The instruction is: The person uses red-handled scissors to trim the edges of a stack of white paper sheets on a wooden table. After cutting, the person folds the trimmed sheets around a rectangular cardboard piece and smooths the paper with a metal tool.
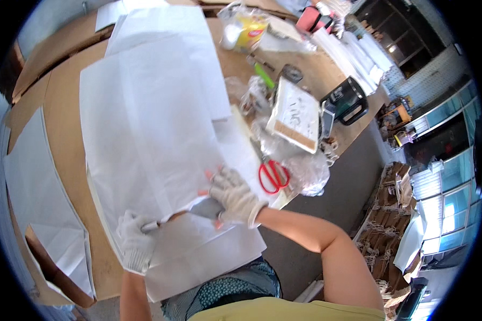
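A stack of large white sheets (150, 117) lies on the wooden table in front of me. At its near edge, my left hand (136, 238), in a white knit glove, is closed; a small grey piece (150, 226) shows at its fingers, but its kind is unclear. My right hand (233, 197), gloved with bare fingertips, rests on the sheets with fingers spread. Beneath its palm is a grey patch (206, 207) that I cannot identify. Between the hands a brown strip shows at the sheet edge. A nearer white sheet part (203, 251) extends toward my body.
Red-handled scissors (273, 176) lie right of my right hand, beside crumpled clear plastic (308, 171). Beyond are a white block with handwriting (296, 115), a black mug (345, 101), a tape roll (291, 73) and a green-handled tool (263, 76). More white sheeting (48, 187) lies left.
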Tool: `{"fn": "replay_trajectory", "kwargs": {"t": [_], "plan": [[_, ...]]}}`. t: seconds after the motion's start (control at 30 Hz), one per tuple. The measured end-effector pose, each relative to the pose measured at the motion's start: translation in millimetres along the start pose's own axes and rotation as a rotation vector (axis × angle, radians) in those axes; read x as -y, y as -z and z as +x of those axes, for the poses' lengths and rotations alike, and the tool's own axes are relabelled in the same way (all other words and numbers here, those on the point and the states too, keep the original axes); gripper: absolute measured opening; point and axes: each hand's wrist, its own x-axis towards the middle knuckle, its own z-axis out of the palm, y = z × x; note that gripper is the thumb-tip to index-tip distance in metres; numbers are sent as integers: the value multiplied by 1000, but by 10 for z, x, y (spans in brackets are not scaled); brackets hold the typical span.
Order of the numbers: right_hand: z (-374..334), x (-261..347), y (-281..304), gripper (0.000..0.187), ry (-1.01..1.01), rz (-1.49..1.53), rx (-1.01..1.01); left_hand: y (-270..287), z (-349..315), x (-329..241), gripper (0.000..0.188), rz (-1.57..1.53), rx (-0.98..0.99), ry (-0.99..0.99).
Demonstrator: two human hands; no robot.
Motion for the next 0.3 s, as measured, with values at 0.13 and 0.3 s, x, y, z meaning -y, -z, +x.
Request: {"fn": "replay_trajectory", "kwargs": {"t": [0.13,0.3], "plan": [[-210,46,-146,74,39,78,-165,-118,-118,51,17,-135,-79,5],[-307,-71,-444,74,117,-66,-194,-284,-181,168,25,-269,-62,5]]}}
